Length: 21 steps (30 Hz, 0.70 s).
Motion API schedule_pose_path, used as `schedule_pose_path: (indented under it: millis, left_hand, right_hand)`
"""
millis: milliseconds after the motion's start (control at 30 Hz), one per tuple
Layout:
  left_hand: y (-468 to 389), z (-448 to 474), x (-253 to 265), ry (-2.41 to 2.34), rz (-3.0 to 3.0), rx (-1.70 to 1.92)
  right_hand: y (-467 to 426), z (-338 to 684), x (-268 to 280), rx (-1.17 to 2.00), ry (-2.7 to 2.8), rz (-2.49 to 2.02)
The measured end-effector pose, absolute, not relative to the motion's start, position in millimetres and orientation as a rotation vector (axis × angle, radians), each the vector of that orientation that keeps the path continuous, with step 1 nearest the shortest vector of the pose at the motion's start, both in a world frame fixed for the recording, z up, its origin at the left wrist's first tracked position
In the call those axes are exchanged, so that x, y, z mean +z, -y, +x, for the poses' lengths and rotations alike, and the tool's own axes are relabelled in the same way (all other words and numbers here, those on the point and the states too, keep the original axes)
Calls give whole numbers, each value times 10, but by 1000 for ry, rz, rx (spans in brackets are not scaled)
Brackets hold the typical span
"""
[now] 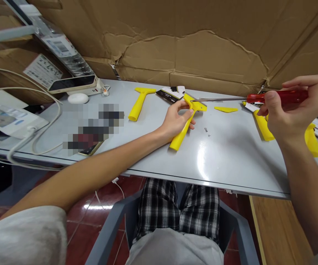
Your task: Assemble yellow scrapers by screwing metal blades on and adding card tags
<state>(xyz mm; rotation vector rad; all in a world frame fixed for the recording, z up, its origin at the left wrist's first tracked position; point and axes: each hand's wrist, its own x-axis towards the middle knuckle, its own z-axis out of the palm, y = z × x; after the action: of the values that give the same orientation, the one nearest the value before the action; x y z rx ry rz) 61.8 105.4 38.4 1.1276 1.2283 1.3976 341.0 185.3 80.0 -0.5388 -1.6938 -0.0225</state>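
My left hand is closed around a yellow plastic scraper handle, which is tilted with its wide head away from me. In my right hand is a screwdriver with a red handle and a long metal shaft. Its shaft runs leftward and the tip meets the head of the held scraper handle; whether it sits in a screw is too small to tell. A few small screws lie on the table just right of my left hand. Beyond them is a flat yellow plastic piece.
Another yellow handle lies to the left on the grey table, beside a black package. More yellow handles are at the right. A phone, a white oval case and cables crowd the left. Cardboard stands behind.
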Motion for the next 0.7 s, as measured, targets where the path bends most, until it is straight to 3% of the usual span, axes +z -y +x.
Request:
schedule_pose_path:
  millis: [700]
  left_hand:
    - [-1036,622,410,-1248,1108,1381]
  right_hand:
    - [-1879,3398,798,-33,1655,-547]
